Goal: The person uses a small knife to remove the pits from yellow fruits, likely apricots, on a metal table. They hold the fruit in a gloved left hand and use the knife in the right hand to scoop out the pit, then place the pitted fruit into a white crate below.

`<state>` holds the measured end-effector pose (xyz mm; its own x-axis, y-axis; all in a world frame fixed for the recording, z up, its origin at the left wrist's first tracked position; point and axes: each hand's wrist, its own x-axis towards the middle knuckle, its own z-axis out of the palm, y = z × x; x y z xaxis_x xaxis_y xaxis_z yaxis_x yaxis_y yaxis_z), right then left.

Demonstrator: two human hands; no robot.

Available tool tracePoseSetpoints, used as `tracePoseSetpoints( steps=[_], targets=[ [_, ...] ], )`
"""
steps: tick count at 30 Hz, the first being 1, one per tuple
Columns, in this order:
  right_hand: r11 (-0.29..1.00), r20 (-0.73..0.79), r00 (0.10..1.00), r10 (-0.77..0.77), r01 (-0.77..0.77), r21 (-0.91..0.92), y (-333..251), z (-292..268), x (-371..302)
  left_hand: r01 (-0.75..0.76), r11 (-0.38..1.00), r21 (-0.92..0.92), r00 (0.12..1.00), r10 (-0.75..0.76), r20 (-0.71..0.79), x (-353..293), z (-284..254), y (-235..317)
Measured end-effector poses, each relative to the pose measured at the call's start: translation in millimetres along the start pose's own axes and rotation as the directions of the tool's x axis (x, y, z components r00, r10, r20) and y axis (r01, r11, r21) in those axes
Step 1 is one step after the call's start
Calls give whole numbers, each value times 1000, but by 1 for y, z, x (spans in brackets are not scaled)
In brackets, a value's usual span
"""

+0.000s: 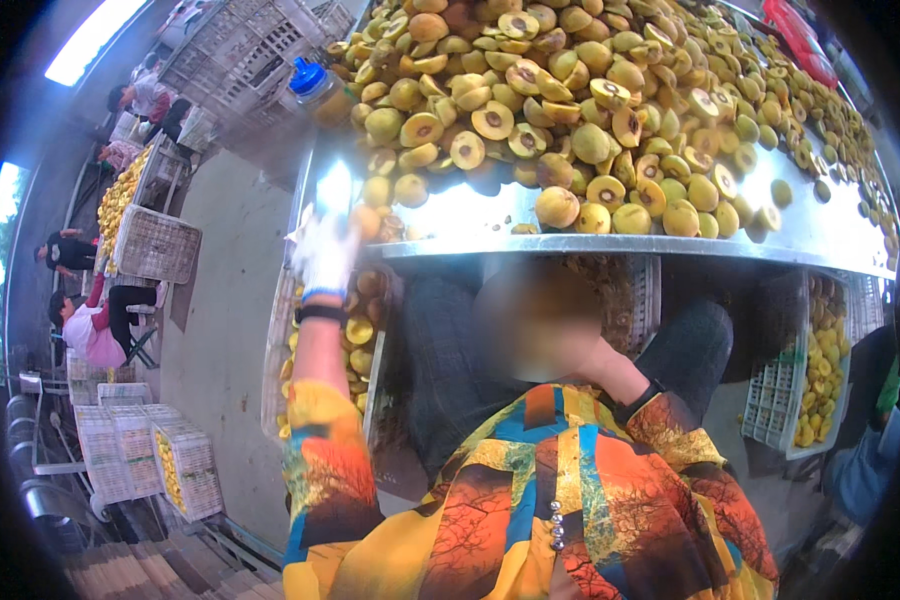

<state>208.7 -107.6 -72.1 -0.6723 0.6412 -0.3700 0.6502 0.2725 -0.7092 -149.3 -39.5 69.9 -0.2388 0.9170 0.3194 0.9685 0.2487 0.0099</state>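
A heap of halved yellow peaches [492, 120], many showing brown pit hollows, covers the metal table [610, 246]. My left hand [325, 250], in a white glove, is at the table's near left corner. Beside its fingers are blurred peach halves [372, 222]; whether it grips one is unclear. My right hand [560, 345] is low between my knees, in front of the table edge. A blurred patch hides its fingers and anything in them. Under the table's left end, next to my left forearm, a crate [273, 375] holds more peach halves.
A jar with a blue lid [315, 82] stands at the table's left edge. Another crate of peaches [778, 385] sits at right, near a person's sleeve [860, 470]. Stacked crates [120, 450] and several people line the left. A red bag [805, 42] lies far right.
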Motion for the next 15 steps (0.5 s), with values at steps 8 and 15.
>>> tracePoseSetpoints(
  steps=[8, 15],
  targets=[
    [994, -66, 991, 112, -112, 8, -38, -28, -20, 149, 954, 260, 809, -269, 522, 121, 75, 53],
    [998, -288, 955, 65, -57, 36, -48, -41, -28, 219, 969, 112, 884, -246, 398, 112, 64, 42]
  ],
)
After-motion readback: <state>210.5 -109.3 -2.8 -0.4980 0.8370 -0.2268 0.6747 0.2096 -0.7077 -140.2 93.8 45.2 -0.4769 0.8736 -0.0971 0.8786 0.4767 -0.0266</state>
